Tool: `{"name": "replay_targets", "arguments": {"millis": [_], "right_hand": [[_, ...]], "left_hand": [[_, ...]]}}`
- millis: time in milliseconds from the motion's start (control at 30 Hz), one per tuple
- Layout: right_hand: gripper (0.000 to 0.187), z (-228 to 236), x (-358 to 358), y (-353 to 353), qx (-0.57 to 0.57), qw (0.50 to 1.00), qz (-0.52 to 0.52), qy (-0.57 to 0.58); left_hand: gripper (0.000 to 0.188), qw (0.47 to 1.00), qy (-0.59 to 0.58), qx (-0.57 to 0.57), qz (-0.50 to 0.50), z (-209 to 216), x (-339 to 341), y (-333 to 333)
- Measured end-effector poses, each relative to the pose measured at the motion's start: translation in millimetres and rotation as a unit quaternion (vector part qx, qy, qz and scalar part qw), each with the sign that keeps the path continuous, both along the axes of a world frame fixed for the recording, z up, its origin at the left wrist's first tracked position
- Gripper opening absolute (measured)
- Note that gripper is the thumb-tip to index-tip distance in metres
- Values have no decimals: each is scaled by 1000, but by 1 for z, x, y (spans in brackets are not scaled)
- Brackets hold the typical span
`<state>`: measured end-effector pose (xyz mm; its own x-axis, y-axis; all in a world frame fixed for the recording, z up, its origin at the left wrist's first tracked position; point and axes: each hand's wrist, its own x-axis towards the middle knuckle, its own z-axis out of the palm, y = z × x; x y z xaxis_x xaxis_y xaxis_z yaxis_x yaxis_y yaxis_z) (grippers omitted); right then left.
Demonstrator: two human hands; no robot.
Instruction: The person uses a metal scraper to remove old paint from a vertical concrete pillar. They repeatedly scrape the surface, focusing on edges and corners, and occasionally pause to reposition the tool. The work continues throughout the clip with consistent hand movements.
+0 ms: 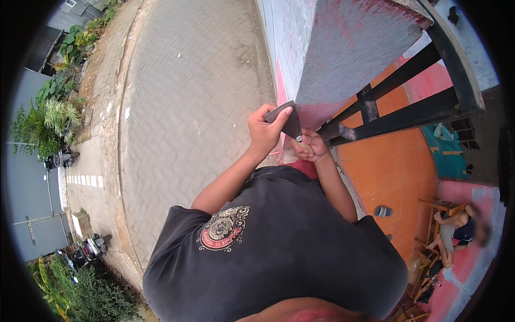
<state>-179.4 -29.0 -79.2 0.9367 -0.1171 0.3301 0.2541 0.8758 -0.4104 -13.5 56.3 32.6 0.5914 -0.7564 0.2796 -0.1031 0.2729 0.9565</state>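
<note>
A putty knife with a dark, wide blade and a pale handle is held in front of my chest. My left hand grips the blade, thumb lying on its flat face. My right hand is closed round the handle, close to the metal collar. Just beyond the blade's tip stands the corner of a wall, grey-white with worn red and pink patches. Whether the blade touches the wall, I cannot tell.
Black bars run out from the wall on the right, above an orange tiled floor. A person sits on wooden furniture at the lower right. Paving stretches along the left, with parked motorcycles and plants beyond.
</note>
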Motion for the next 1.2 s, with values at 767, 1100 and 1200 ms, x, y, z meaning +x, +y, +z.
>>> {"name": "replay_targets", "arguments": {"millis": [767,1100,1200], "right_hand": [[35,-14,-17,16,15,999,-37,25],[33,-10,-18,18,18,993,-70,90],[31,-8,-21,17,18,991,-77,110]], "left_hand": [[19,993,86,40,-75,-26,-16,2],[19,991,86,55,-92,-31,-10,4],[18,992,75,58,-86,-33,-11,4]]}}
